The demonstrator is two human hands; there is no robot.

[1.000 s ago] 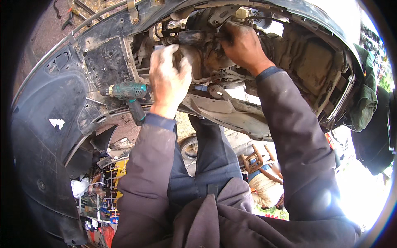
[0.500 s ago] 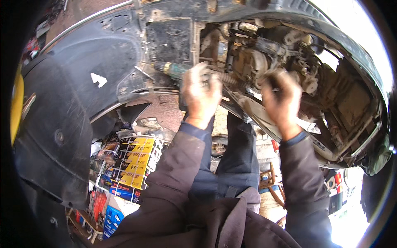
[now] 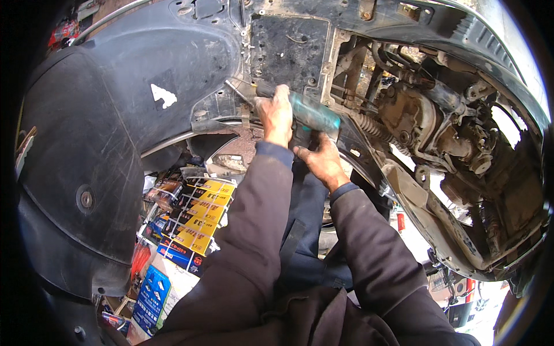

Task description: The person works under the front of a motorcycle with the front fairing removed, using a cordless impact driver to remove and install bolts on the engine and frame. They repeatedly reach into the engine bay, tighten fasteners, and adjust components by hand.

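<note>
At the far left, a black moulded panel point(image 3: 69, 127) bears a round fastener point(image 3: 86, 199). Below and to the right of this panel stand a blue printed carton point(image 3: 151, 300) and strapped yellow-and-black cartons point(image 3: 199, 216). A white irregular patch point(image 3: 163, 96) is located on the dark surface above the cartons. Further right, a narrow light-grey bar point(image 3: 238, 91) lies at a slant, just beside the left hand.

The left hand point(image 3: 277, 118) is clamped around the front end of the cordless drill point(image 3: 316, 112), its fingers bent over the body. The drill, teal and black, is positioned in front of the lower edge of a flat black rectangular panel point(image 3: 288, 52), left of the engine opening. Its long axis runs from upper left to lower right; the front end points left and slightly upward, and the teal rear end faces right. The black handle extends downward from the body.

The right hand point(image 3: 324, 158) is closed on the lower part of the drill, thumb to the left; its remaining fingers are partly hidden. To the right, a corrugated boot point(image 3: 369, 126) leads toward the soiled engine assembly point(image 3: 410, 115) inside the opening.
</note>
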